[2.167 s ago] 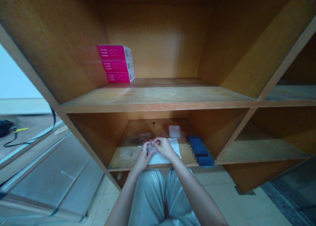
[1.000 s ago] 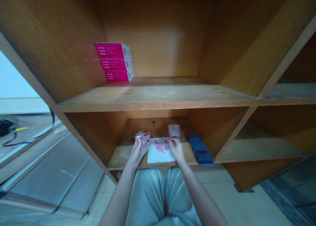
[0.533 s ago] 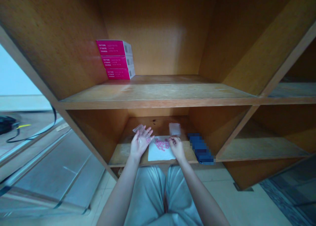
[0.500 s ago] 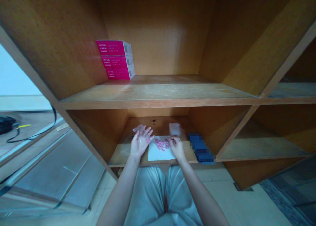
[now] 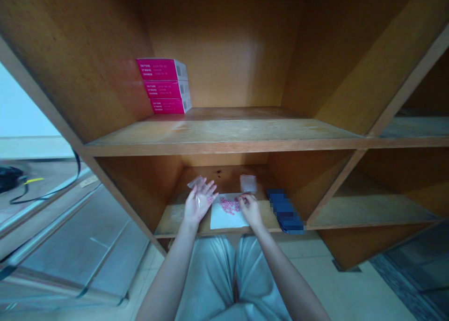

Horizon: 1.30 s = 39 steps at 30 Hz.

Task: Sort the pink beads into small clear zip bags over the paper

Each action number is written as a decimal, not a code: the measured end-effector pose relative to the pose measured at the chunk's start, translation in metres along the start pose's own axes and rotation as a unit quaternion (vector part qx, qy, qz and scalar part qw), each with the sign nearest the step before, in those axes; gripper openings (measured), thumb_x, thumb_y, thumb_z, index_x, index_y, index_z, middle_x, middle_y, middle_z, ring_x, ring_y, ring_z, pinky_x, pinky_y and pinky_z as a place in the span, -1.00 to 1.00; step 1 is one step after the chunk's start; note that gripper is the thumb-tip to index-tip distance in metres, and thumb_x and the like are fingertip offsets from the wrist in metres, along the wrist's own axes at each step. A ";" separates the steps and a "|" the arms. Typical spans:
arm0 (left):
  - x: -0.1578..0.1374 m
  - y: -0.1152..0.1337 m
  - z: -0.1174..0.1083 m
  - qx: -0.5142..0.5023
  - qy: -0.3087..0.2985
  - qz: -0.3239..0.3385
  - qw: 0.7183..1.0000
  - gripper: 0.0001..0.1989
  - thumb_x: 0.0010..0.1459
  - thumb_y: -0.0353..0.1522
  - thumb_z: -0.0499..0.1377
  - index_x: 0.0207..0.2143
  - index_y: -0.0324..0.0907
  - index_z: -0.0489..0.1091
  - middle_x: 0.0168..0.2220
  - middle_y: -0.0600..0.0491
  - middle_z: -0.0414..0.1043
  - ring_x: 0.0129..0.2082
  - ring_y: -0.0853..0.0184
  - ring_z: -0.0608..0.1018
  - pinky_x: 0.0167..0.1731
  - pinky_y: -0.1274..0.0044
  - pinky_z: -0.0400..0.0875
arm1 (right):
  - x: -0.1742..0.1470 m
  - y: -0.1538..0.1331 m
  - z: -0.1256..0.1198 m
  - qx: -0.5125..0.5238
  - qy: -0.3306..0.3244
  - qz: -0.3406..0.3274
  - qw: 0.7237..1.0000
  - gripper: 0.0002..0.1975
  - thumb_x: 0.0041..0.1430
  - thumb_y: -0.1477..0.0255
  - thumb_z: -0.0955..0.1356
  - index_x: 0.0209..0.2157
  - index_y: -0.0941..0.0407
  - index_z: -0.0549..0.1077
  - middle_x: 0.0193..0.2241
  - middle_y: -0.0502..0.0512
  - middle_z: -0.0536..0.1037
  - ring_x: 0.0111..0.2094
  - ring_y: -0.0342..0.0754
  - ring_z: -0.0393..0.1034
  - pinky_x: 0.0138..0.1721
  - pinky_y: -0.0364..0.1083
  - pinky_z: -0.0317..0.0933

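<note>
My left hand (image 5: 198, 206) is palm up with its fingers loosely spread. A clear plastic bag (image 5: 194, 182) lies across its palm and sticks out past the thumb side. Small pink spots, apparently beads, show near its fingertips. Many pink beads (image 5: 229, 206) are spread over a white sheet (image 5: 224, 222) on the lower shelf. At the right edge of these beads, my right hand (image 5: 250, 207) has its fingers pinched together, palm down; what is between the fingertips is too small to make out.
Behind my right hand lies a small clear bag or packet (image 5: 248, 183). A dark blue pixelated object (image 5: 285, 211) rests at the right, against the shelf's front edge. Three stacked pink boxes (image 5: 164, 86) stand on the upper shelf (image 5: 224, 131), whose board overhangs my hands.
Hardly anything differs. My left hand and the bag in it have shifted slightly; my right fingers stay pinched by the beads.
</note>
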State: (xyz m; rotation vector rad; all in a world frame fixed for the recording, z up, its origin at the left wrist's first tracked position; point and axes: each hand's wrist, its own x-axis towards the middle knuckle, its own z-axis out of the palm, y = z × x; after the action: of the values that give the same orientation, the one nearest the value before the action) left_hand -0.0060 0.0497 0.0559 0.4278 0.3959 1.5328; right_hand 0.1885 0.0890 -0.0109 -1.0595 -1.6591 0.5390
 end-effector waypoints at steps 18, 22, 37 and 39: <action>-0.004 -0.007 -0.019 0.091 -0.008 0.009 0.996 -0.70 0.11 -0.27 0.03 -0.11 -0.15 0.30 -0.14 -0.06 0.40 -0.15 0.23 0.45 -0.23 0.42 0.34 | -0.007 0.001 -0.008 -0.113 -0.018 -0.017 0.993 -0.86 0.03 0.50 0.23 -0.47 0.14 0.41 -0.47 0.11 0.45 -0.34 -0.03 0.30 -0.25 -0.09 0.14; -0.005 -0.011 -0.025 0.133 0.005 0.021 0.991 -0.71 0.11 -0.28 0.05 -0.10 -0.14 0.28 -0.15 -0.05 0.41 -0.18 0.27 0.47 -0.30 0.48 0.36 | -0.009 -0.002 -0.009 -0.142 -0.033 -0.017 0.989 -0.88 -0.01 0.53 0.23 -0.51 0.13 0.39 -0.48 0.10 0.44 -0.33 -0.03 0.28 -0.25 -0.10 0.12; -0.015 -0.023 -0.039 0.195 0.051 0.054 0.978 -0.66 0.06 -0.29 0.13 -0.09 -0.16 0.23 -0.22 -0.04 0.44 -0.31 0.33 0.51 -0.39 0.53 0.37 | -0.013 0.001 -0.008 -0.201 -0.049 -0.002 0.978 -0.94 -0.04 0.49 0.27 -0.51 0.13 0.39 -0.44 0.07 0.43 -0.29 -0.05 0.25 -0.23 -0.12 0.02; -0.017 -0.025 -0.041 0.206 0.055 0.060 0.975 -0.64 0.05 -0.29 0.14 -0.08 -0.16 0.21 -0.24 -0.04 0.44 -0.32 0.34 0.51 -0.40 0.55 0.35 | -0.013 0.002 -0.008 -0.204 -0.050 0.002 0.978 -0.94 -0.05 0.49 0.28 -0.50 0.13 0.39 -0.44 0.07 0.43 -0.28 -0.04 0.25 -0.23 -0.11 0.01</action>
State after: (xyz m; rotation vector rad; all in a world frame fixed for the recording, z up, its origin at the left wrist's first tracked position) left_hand -0.0046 0.0336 0.0073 0.7008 0.7949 1.5958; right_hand 0.1972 0.0778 -0.0160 -1.3482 -1.9054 0.2596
